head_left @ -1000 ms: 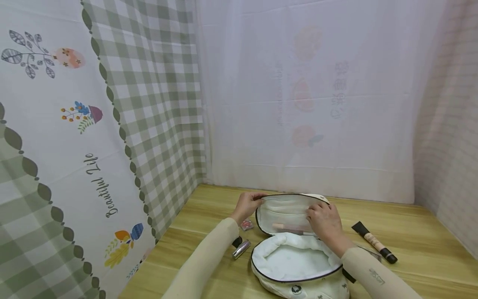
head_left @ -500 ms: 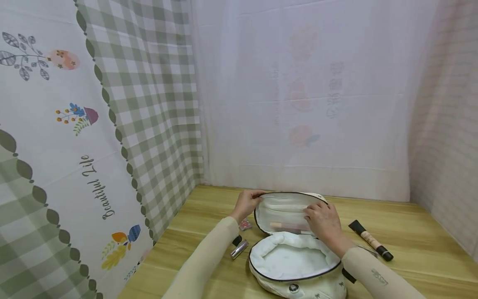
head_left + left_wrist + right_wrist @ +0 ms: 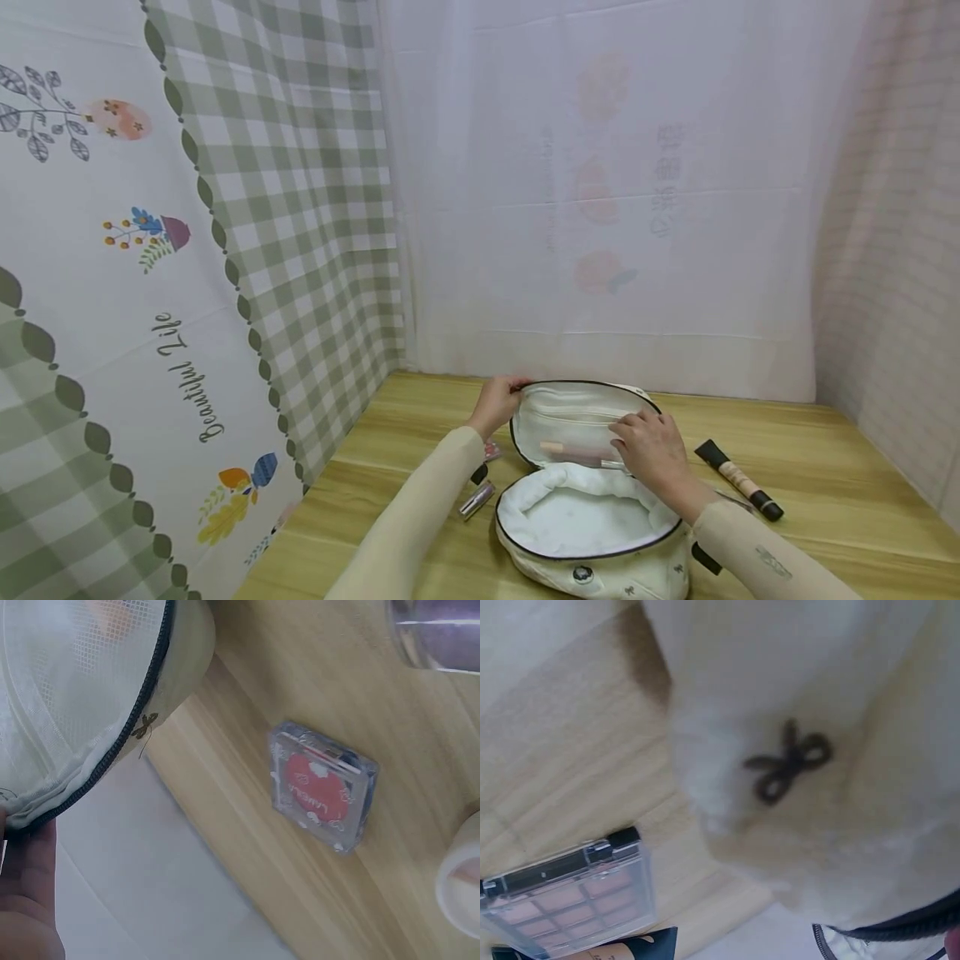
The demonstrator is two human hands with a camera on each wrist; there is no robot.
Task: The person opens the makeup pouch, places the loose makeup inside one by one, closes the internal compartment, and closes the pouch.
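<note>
A cream cosmetic bag [image 3: 637, 579] with dark bow prints stands unzipped, its lid [image 3: 566, 395] raised at the back. My left hand [image 3: 495, 406] grips the lid's upper left rim; the fingers [image 3: 34, 874] curl at the dark zipper edge in the left wrist view. Inside the lid, a slim tube with a peach end [image 3: 573, 452] shows through the mesh pocket [image 3: 543, 425]. My right hand [image 3: 654, 447] has its fingers bent against the pocket's right end, along its zip line. Whether they pinch a zip pull is hidden.
Left of the bag lie a square red blush compact [image 3: 319, 787] and a shiny lipstick-like tube [image 3: 477, 501]. To its right are a clear palette [image 3: 577, 900] and a black-and-beige squeeze tube [image 3: 738, 479]. White and checked cloths hang around the table.
The head view has shifted slightly, so the scene slides left. Both hands stay on the lid; the right hand's fingers shift only slightly at the mesh pocket.
</note>
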